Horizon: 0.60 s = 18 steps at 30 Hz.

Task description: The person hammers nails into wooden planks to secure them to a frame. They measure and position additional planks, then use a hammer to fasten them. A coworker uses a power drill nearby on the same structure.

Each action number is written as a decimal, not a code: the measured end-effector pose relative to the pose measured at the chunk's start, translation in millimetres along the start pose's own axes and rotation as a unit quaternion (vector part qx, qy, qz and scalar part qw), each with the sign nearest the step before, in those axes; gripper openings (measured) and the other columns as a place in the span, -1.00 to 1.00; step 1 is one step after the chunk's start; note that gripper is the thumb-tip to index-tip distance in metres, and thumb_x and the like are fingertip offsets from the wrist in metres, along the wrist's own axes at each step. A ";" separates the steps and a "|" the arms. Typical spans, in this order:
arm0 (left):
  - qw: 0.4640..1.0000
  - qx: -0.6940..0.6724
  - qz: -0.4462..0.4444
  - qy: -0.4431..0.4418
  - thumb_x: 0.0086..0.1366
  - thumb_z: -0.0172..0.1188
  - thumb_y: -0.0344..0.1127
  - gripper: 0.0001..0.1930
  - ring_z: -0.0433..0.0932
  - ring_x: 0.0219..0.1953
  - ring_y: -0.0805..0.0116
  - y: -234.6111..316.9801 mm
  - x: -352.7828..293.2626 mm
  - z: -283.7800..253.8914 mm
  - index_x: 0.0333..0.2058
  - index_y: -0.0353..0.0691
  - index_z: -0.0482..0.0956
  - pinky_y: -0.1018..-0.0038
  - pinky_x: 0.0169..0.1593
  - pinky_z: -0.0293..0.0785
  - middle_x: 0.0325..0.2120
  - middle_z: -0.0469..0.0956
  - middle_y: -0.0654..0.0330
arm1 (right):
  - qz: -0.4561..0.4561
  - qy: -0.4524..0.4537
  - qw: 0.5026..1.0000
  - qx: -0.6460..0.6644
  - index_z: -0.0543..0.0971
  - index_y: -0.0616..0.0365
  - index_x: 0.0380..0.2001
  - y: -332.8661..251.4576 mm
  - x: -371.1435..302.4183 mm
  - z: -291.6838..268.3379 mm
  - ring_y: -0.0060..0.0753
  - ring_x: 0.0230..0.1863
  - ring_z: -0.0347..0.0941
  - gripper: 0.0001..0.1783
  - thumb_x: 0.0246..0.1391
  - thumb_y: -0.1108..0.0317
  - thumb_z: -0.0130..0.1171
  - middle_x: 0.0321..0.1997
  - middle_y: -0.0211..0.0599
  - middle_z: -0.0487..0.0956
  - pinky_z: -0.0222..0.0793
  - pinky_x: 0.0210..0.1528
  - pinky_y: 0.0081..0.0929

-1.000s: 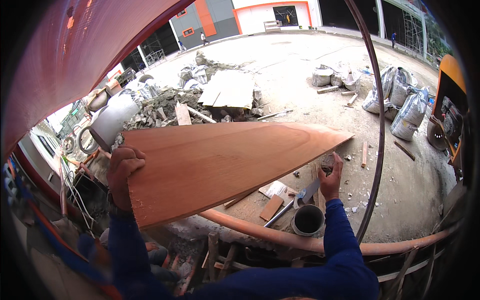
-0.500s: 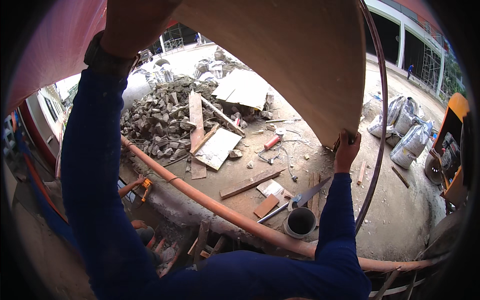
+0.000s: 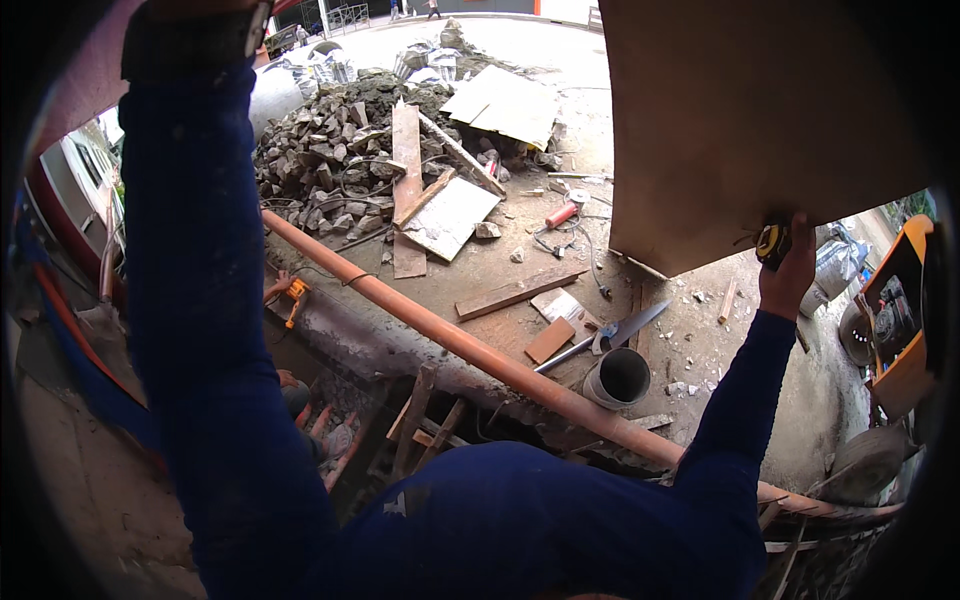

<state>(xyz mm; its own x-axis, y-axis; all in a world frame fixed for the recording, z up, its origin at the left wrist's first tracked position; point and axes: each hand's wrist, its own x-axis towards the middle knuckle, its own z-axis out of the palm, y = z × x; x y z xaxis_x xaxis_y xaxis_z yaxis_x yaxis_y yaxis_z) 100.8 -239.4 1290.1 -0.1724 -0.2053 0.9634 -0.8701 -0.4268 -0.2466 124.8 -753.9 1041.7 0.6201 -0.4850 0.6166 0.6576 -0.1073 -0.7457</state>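
Note:
My right hand [image 3: 790,272] is closed around a yellow-and-black tape measure [image 3: 772,243], up against the lower edge of a large thin brown board [image 3: 740,120]. The board hangs at the upper right, its lower left corner above the ground. At the upper left my left arm reaches up, a dark watch [image 3: 190,48] on its wrist. Only a sliver of my left hand [image 3: 195,8] shows at the top edge, and its fingers are out of sight. Below the board lie a hand saw [image 3: 638,323] and an open grey bucket [image 3: 601,390].
An orange pipe [image 3: 440,322] crosses in front of me. Beyond it are a rubble heap [image 3: 325,185], loose planks [image 3: 520,292] and a red power tool [image 3: 562,213] with a cord. Another person's hand holds a yellow tool [image 3: 296,291] at lower left. An orange machine [image 3: 903,345] stands right.
The board has swung to the right, uncovering ground behind it. My right hand has moved right and up, and the tape measure now shows clearly. My left hand has risen mostly out of view.

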 end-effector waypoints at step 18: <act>0.699 -0.553 -0.443 0.093 0.09 0.49 -0.40 -0.62 0.61 -0.22 0.48 104.2 -232.8 196.4 -0.13 -0.32 0.56 0.46 -0.08 0.57 -0.33 0.64 0.25 | -0.042 0.005 0.999 -0.012 0.41 0.16 0.28 -169.5 -154.7 -38.4 -0.19 -0.02 0.61 -0.49 0.35 0.26 0.21 0.05 -0.15 0.61 0.57 0.01 -0.29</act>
<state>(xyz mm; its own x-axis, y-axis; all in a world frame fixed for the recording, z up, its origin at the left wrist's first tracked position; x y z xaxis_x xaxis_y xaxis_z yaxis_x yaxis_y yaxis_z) 141.0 -409.0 1019.5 0.6931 -0.1294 0.7092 -0.4808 0.6500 0.5885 -99.1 -694.1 1063.0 0.5586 -0.4820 0.6750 0.6968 -0.1686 -0.6971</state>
